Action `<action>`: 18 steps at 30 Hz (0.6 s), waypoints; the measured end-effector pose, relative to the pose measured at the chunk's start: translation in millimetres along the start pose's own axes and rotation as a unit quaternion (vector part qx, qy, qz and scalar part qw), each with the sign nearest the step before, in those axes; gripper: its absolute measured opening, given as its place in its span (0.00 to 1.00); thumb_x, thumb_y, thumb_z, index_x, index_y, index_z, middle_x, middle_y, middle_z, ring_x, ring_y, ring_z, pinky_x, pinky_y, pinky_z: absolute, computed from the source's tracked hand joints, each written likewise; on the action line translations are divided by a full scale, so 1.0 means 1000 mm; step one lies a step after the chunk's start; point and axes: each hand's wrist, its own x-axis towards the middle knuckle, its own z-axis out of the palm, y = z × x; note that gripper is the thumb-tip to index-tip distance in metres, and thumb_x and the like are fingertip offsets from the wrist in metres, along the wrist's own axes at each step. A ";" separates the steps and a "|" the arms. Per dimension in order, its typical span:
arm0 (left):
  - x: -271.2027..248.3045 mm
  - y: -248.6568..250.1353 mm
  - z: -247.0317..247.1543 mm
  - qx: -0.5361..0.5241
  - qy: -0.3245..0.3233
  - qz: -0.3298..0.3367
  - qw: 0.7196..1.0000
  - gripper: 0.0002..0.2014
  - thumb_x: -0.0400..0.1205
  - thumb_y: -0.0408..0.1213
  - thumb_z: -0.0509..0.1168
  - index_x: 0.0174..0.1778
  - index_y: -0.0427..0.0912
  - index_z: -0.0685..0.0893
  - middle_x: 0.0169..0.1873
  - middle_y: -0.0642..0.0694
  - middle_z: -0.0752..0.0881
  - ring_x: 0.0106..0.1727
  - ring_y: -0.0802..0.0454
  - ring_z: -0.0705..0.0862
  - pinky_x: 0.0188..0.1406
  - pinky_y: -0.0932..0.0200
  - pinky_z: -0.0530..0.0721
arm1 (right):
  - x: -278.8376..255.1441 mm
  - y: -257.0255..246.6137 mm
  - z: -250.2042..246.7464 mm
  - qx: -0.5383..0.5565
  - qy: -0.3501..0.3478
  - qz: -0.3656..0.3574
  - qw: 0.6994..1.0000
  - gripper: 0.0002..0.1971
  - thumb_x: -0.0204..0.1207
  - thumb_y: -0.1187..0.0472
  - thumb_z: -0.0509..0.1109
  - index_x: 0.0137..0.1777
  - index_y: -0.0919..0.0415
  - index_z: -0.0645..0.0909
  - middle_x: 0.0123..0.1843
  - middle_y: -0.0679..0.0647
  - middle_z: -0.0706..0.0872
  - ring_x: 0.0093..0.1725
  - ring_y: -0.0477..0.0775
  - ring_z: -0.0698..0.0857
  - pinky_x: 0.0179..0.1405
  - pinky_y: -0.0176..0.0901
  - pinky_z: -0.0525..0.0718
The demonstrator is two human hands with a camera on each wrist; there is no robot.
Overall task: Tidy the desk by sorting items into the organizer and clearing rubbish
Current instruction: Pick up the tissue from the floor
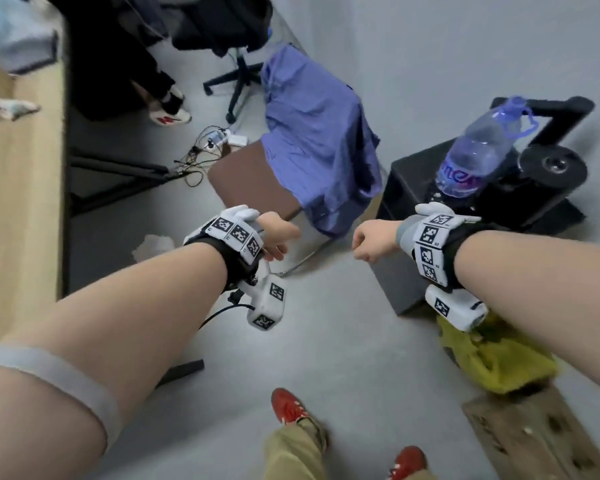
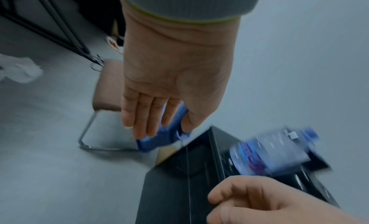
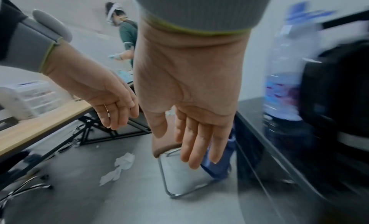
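Writing: the water bottle (image 1: pixel 478 152) has a blue and purple label whose blurred letters look like "me" (nothing more can be read); the shoe (image 1: pixel 172 114) at far left has a red "N" on its side.
Count: two hands, one bottle, two red shoes near the bottom edge, one brown chair (image 1: pixel 253 178), one wheeled office chair (image 1: pixel 238 76), and two lots of crumpled tissue, one on the floor and one on the desk.
Left hand (image 1: pixel 274 235): empty, fingers straight and relaxed, held over the floor in front of the brown chair.
Right hand (image 1: pixel 373 242): empty; fingers look loosely bent in the head view and straight in its own wrist view, so relaxed either way.
Rubbish: the crumpled tissue (image 1: pixel 155 245) lies on the grey floor just left of the left hand's wristband, between the desk and the brown chair, touched by neither hand.
Desk (image 1: pixel 18 202): wooden edge along the left, with another tissue wad (image 1: pixel 16 107) at its far end.
Organizer (image 3: pixel 38 95): a clear drawer unit standing on the desk, well apart from both hands.
Other: a blue cloth (image 1: pixel 312 133) is draped over the brown chair; the bottle stands on a black box (image 1: pixel 413 188) at right; a yellow bag (image 1: pixel 496 355) sits near right.
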 end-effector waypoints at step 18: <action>0.088 -0.260 -0.241 -0.157 0.107 -0.194 0.962 0.24 0.67 0.51 0.66 0.50 0.36 0.83 0.39 0.37 0.91 0.40 0.41 0.92 0.50 0.39 0.89 | 0.232 -0.349 -0.081 -0.150 -0.069 -0.130 0.978 0.13 0.77 0.58 0.69 0.55 0.66 0.86 0.39 0.54 0.89 0.38 0.54 0.84 0.37 0.43 0.82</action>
